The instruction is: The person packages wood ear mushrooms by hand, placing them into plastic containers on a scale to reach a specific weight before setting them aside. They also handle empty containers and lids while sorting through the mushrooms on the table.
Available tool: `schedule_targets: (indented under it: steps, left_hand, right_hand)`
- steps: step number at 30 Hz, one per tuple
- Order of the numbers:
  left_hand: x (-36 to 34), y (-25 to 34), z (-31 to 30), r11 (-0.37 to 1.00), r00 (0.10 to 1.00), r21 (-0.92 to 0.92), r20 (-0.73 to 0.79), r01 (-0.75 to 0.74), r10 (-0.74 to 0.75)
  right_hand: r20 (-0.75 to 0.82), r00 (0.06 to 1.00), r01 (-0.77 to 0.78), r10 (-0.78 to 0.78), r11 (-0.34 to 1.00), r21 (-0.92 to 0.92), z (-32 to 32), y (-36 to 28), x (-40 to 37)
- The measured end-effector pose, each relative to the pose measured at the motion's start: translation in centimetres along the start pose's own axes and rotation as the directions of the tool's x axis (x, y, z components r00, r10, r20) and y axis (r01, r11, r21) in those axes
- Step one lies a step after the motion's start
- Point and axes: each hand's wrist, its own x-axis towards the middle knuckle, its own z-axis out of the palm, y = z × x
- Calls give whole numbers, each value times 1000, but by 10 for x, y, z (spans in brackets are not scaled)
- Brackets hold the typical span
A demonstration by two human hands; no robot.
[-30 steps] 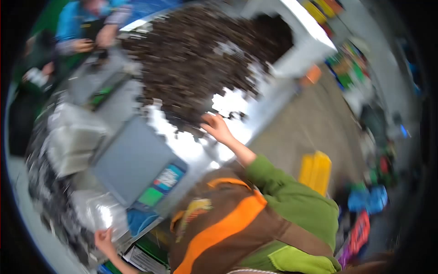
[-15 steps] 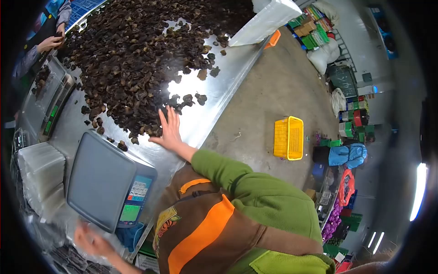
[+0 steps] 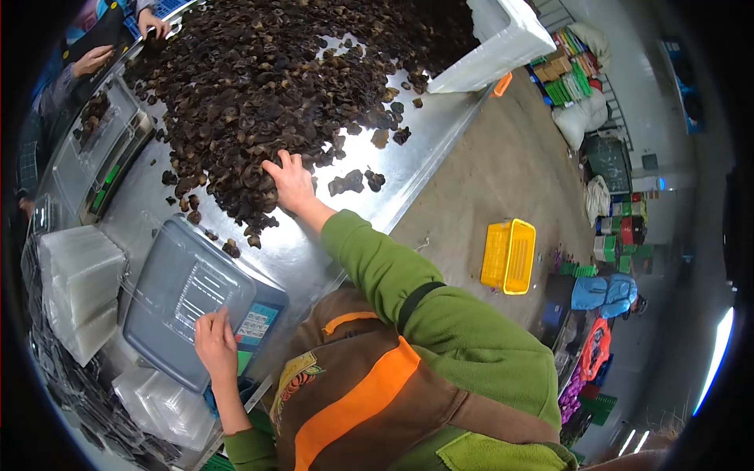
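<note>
My left hand (image 3: 216,343) holds the edge of a clear plastic box (image 3: 206,292) over the grey pan of a digital scale (image 3: 161,334). The box is see-through, with pale slots in part of it. On the near edge of a large heap of dark brown wood ear mushrooms (image 3: 236,102), my right hand (image 3: 290,184) rests with its fingers bent down into the pieces. The heap hides its fingertips. Some loose mushrooms (image 3: 347,182) lie on the metal table (image 3: 424,129) beside this hand.
Stacks of clear plastic boxes (image 3: 78,286) stand left of the scale. A second scale (image 3: 106,184) bears a filled box near a co-worker's hands (image 3: 94,60). A white foam box (image 3: 495,51) lies at the table's far end; a yellow basket (image 3: 508,257) is on the floor.
My left hand has moved up and right from beside the plastic stacks to above the scale, bringing the clear box. My right hand has moved up onto the heap, its spread fingers now bent.
</note>
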Motion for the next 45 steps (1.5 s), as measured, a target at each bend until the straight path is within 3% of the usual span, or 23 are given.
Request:
schedule_targets:
  steps: [1, 4, 6, 9, 12, 14, 16, 21, 22, 24, 28, 30, 31, 37, 39, 40, 42, 45]
  left_hand:
    - [1, 1, -2, 1000, 1000, -14, 26, 13, -12]
    - [5, 8, -8, 999, 1000, -43, 7, -10, 10]
    - [3, 7, -13, 998, 999, -54, 51, 8, -5]
    - [-2, 6, -27, 989, 998, -145, 64, 21, -12]
    - [2, 3, -47, 992, 997, -112, -48, -60, 55]
    - [3, -6, -54, 992, 998, -121, -50, -36, 30]
    - [8, -11, -59, 994, 986, -98, -163, -40, 23]
    - [10, -10, -34, 985, 926, -117, -371, -126, 74]
    - [9, -9, -26, 978, 900, -131, -426, -165, 95]
    - [7, -10, -16, 977, 894, -165, -446, -135, 48]
    - [4, -15, -9, 971, 902, -240, -418, 5, -108]
    - [8, -17, -9, 949, 878, -297, -418, 110, -232]
    - [10, -17, -11, 945, 864, -303, -437, 120, -249]
    - [15, -21, -22, 948, 900, -301, -379, 100, -215]
    - [7, -16, -32, 923, 892, -354, -354, 150, -280]
    - [1, -17, -36, 938, 872, -319, -410, 137, -267]
    - [-15, -40, -39, 957, 838, -248, -482, 147, -254]
    - [-37, -72, -55, 928, 769, -293, -531, 228, -357]
  right_hand:
    - [-133, 990, 55, -52, 998, 21, 1, 0, 0]
    - [-68, 998, -4, 10, 995, 99, -4, 6, 9]
    - [-56, 993, -82, 104, 950, 302, -12, 7, 8]
    - [-56, 995, -57, 88, 907, 417, -35, 5, -1]
    - [-86, 996, 61, -19, 856, 513, -60, -15, -15]
    - [-112, 971, 236, -212, 766, 598, -76, -40, -21]
    - [-65, 945, 278, -321, 682, 676, -98, -81, -33]
    - [99, 862, 349, -496, 725, 594, -102, -175, -69]
    - [239, 823, 303, -516, 754, 583, -103, -190, -74]
    - [307, 775, 385, -553, 797, 465, -87, -211, -86]
    - [330, 726, 471, -603, 786, 401, -83, -225, -88]
    - [186, 770, 408, -611, 694, 593, -90, -221, -79]
    - [206, 769, 368, -606, 681, 633, -94, -218, -72]
    - [115, 939, 155, -325, 695, 702, -98, -145, -43]
    - [-37, 975, 202, -217, 813, 546, -86, -78, -32]
    - [-129, 982, 182, -138, 876, 447, -83, -41, -31]
    - [-203, 963, -106, 177, 943, 316, -70, 48, -27]
    - [-143, 821, -527, 552, 831, 179, -77, 134, -34]
